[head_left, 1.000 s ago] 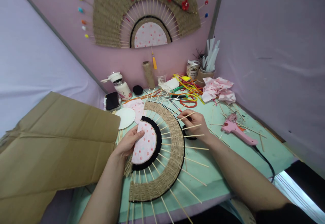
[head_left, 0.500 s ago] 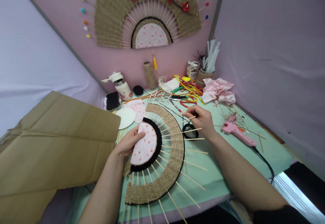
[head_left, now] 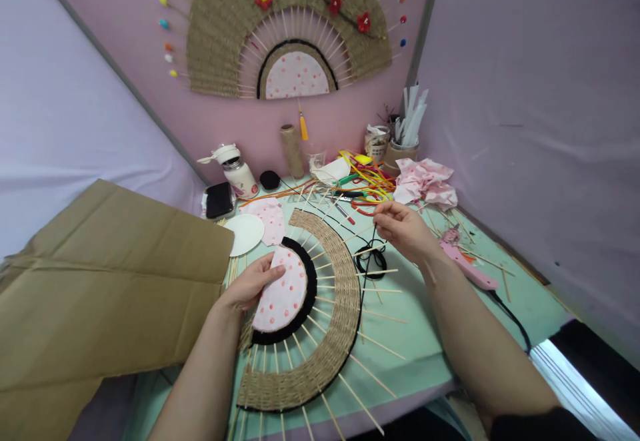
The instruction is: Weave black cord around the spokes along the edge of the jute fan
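Observation:
My left hand (head_left: 257, 279) grips a half-round woven fan (head_left: 345, 301) by its pink dotted centre, thumb on top and fingers underneath. Thin wooden sticks radiate from that centre through a band of tan woven cord. A black edging runs around the centre and along part of the band's outer rim. To the right, my right hand (head_left: 400, 228) pinches a black cord (head_left: 369, 251) between thumb and fingertips. The cord runs down taut to the fan's outer edge, and a loose coil of it lies on the table beneath the stick ends.
A large cardboard piece (head_left: 115, 294) takes up the left side. A pink glue gun (head_left: 470, 266) lies at the right with its cable. Behind are a white bottle (head_left: 240, 174), a cord roll (head_left: 291, 151), colourful strips (head_left: 373, 178) and crumpled dotted cloth (head_left: 425, 182). A larger finished-looking fan (head_left: 220, 48) hangs on the wall.
My right hand has moved slightly right and away from the stick ends, drawing the black cord into a straight line. My left hand keeps its hold; the fan has shifted slightly down and left.

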A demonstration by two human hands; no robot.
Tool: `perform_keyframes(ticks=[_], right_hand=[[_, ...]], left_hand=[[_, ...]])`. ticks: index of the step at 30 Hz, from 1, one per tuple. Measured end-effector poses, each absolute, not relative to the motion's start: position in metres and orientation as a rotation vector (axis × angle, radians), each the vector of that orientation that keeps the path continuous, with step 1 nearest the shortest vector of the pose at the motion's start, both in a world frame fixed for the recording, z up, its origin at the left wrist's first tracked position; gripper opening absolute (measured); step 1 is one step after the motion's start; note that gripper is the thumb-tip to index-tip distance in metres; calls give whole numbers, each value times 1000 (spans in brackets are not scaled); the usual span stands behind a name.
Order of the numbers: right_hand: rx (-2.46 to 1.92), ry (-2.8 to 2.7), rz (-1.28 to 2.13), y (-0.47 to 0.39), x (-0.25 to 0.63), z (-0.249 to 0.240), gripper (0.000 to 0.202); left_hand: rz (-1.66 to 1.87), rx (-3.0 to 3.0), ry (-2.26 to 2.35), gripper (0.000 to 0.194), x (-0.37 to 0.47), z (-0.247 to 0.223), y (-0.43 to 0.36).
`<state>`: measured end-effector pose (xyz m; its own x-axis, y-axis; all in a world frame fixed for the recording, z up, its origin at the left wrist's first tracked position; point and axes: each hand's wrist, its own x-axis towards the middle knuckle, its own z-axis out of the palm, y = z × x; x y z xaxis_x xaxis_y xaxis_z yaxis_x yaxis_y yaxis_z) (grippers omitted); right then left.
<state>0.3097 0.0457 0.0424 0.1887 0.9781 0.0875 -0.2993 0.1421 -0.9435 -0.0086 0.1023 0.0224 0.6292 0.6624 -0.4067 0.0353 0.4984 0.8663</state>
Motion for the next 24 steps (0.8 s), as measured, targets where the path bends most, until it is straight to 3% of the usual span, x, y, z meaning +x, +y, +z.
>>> perform_keyframes(ticks=[13,24], right_hand=[[-884,-636,1390,50,317,40,23],[-853,-767,1215,45,316,46,20]], left_hand=[[420,1003,823,38,-7,20,101],[415,1018,829,37,-6,21,101]])
